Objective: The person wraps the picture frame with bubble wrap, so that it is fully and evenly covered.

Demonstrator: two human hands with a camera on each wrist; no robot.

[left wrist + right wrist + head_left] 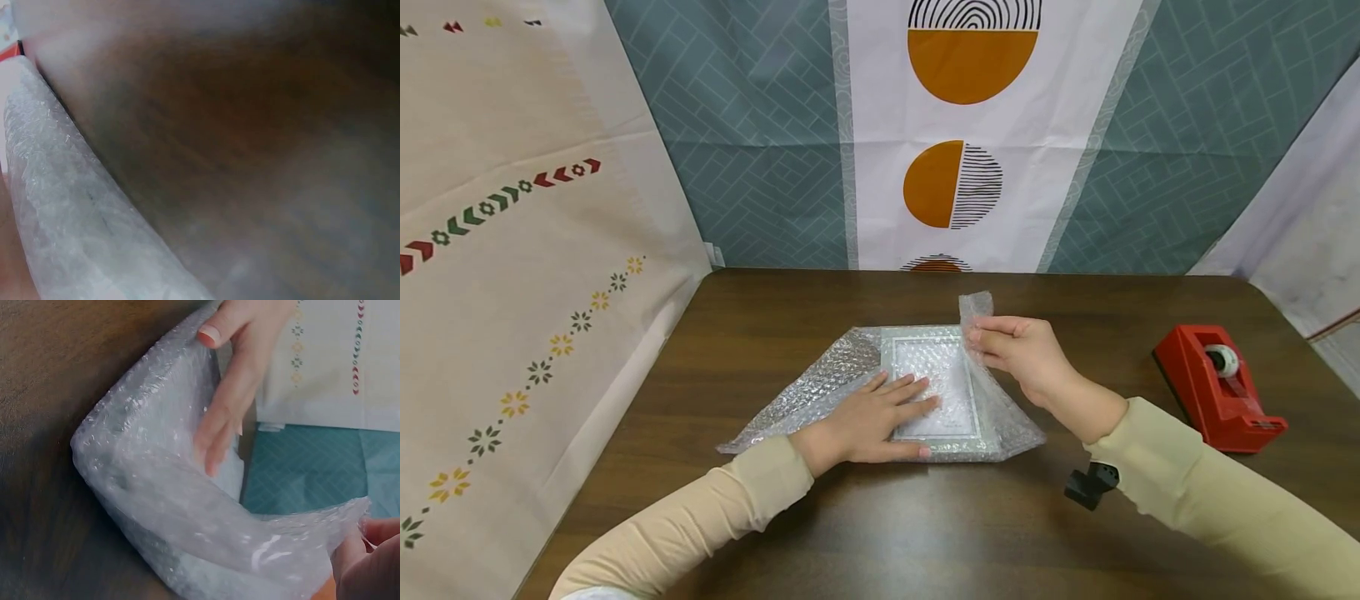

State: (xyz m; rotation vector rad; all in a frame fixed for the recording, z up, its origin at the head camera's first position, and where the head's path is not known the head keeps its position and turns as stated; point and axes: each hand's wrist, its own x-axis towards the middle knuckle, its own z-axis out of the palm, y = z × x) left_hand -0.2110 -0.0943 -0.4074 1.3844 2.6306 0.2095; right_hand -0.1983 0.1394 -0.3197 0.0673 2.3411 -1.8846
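A pale rectangular picture frame point(934, 350) lies flat on the table, with clear bubble wrap point(820, 379) folded over parts of it. My left hand point(880, 421) rests on the wrapped frame, its fingers spread and straight. Pinched between the thumb and fingers of my right hand point(1026, 354) is a raised edge of the bubble wrap, at the frame's right side. The right wrist view shows that wrap point(300, 537) pulled up in a sheet from the frame. In the left wrist view, only a wrapped edge point(81, 206) shows clearly.
A red tape dispenser point(1217, 392) with a roll of clear tape stands on the brown wooden table point(925, 533), to the right of my right forearm. Patterned cloths point(767, 150) hang behind the table and along its left side.
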